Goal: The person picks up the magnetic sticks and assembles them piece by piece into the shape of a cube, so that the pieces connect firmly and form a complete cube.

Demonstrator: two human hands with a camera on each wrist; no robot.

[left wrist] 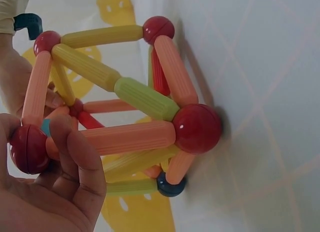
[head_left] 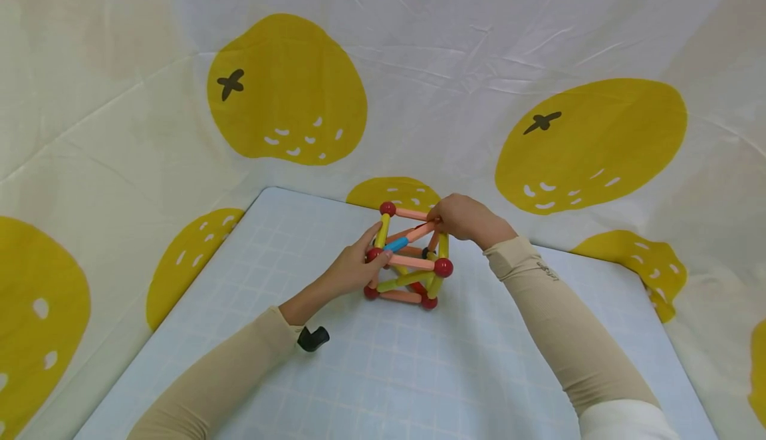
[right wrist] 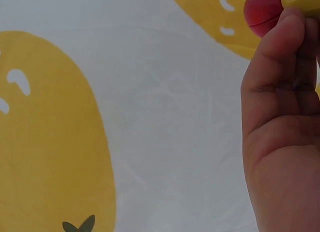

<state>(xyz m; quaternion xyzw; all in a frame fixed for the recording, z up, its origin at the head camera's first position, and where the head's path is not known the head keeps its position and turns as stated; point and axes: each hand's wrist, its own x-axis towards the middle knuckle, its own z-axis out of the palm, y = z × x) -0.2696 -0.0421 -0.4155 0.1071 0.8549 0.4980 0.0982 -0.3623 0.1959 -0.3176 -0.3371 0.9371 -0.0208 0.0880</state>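
A box-like frame of ball-and-stick building toy pieces point(head_left: 411, 262) stands on the table, with red balls point(head_left: 443, 267) at most visible corners. My left hand point(head_left: 347, 270) grips its near left top corner. In the left wrist view, my fingers curl round a red ball point(left wrist: 30, 149) and the end of a pink rod point(left wrist: 130, 137). My right hand point(head_left: 469, 217) pinches the far right top corner, by a red ball point(right wrist: 263, 14) and a yellow rod point(right wrist: 302, 0). A blue-and-pink diagonal point(head_left: 395, 245) crosses the top between both hands. The right fingertips are partly hidden.
The pale blue gridded table point(head_left: 335, 387) lies beneath the frame. White cloth point(head_left: 431, 121) printed with yellow fruit hangs round its back and sides. A black curved piece point(head_left: 314, 339) sits at the left wrist.
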